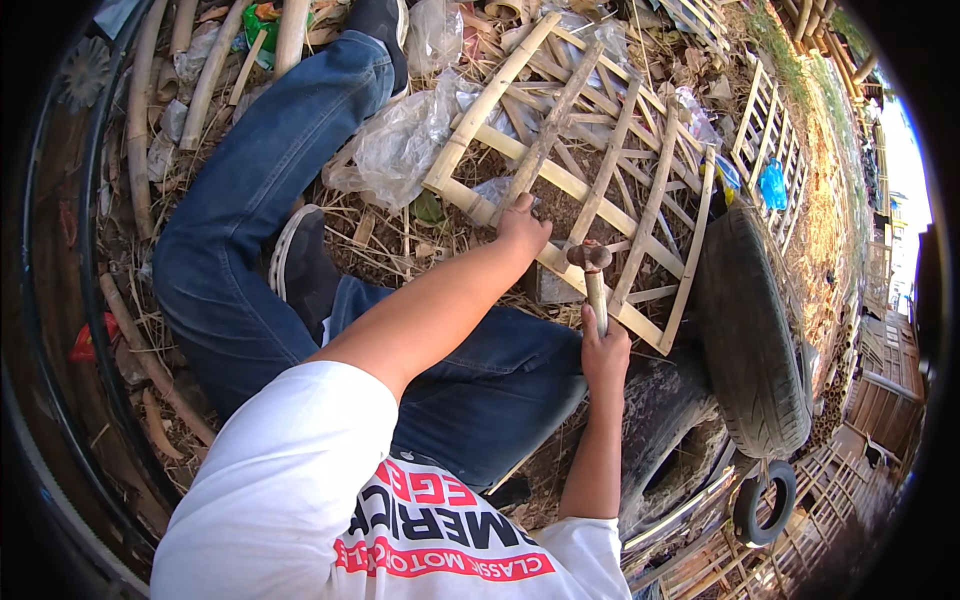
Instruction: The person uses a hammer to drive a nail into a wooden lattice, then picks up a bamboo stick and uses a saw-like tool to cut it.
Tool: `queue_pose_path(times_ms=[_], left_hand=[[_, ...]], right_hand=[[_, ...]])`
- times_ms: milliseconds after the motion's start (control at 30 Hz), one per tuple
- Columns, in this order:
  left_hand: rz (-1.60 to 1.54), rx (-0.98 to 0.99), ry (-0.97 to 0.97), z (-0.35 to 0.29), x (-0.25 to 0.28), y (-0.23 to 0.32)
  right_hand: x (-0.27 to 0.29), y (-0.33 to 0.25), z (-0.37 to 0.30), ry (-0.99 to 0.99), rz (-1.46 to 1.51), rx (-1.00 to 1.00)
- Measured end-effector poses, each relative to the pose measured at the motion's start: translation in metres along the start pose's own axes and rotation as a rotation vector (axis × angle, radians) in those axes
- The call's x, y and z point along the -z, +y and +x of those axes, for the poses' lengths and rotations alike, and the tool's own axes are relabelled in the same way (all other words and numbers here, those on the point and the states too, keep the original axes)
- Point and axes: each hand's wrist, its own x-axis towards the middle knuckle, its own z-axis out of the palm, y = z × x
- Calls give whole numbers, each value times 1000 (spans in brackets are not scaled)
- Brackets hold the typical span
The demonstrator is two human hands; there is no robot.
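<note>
The hammer [597, 300] is gripped in the closed right hand [606, 352], pointed across the near rail [640, 325]. A slat [551, 130] is touched by the half-curled left hand [524, 232], nearer its end; grip unclear. Ahead, the bamboo frame [604, 168] is laid, slats running away.

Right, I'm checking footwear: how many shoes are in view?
2. One dark shoe is at the top edge, left of the bamboo lattice; the other shoe is lower, left of the person's left hand. The first is partly cut off.
</note>
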Motion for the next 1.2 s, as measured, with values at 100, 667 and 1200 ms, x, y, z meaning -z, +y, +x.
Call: queue_pose_path(times_ms=[100,667,1200], left_hand=[[-34,18,28,1,-5,-1],[-6,4,38,3,-6,-2],[-4,-16,-7,-1,0,-3]], right_hand=[[-2,-5,-7,36,-54,67],[0,-5,-3,7,38,24],[21,4,-19,138,337,214]])
